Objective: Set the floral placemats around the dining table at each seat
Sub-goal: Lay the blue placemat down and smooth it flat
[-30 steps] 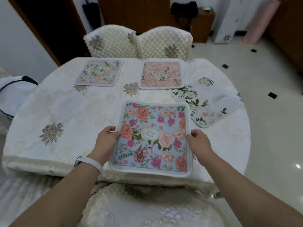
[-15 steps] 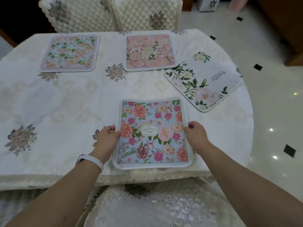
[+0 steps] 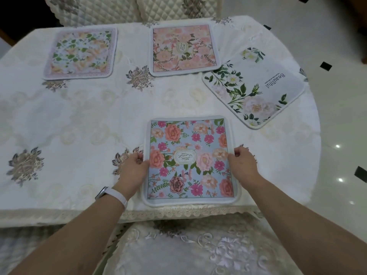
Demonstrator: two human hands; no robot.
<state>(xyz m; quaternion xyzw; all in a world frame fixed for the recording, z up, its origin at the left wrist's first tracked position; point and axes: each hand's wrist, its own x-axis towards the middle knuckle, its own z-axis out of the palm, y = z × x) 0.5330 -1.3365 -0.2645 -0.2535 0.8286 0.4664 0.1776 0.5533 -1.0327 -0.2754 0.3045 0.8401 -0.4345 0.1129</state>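
A blue floral placemat (image 3: 190,161) lies flat on the round dining table (image 3: 79,116), close to its near edge. My left hand (image 3: 133,168) grips the mat's left edge and my right hand (image 3: 243,164) grips its right edge. Three more placemats lie further off: a pale green-and-orange one (image 3: 80,53) at the far left, a pink one (image 3: 183,49) at the far centre, and a white one with green leaves (image 3: 253,86) turned at an angle on the right.
Two quilted cream chairs (image 3: 127,8) stand behind the table's far side. An embroidered chair seat (image 3: 198,247) is right below me at the near edge. A glossy tiled floor (image 3: 337,135) with black insets lies to the right.
The blue placemat has come down flat on the table near the edge, with both hands still on its sides. My head has leaned forward and tilted down, so the table fills more of the view.
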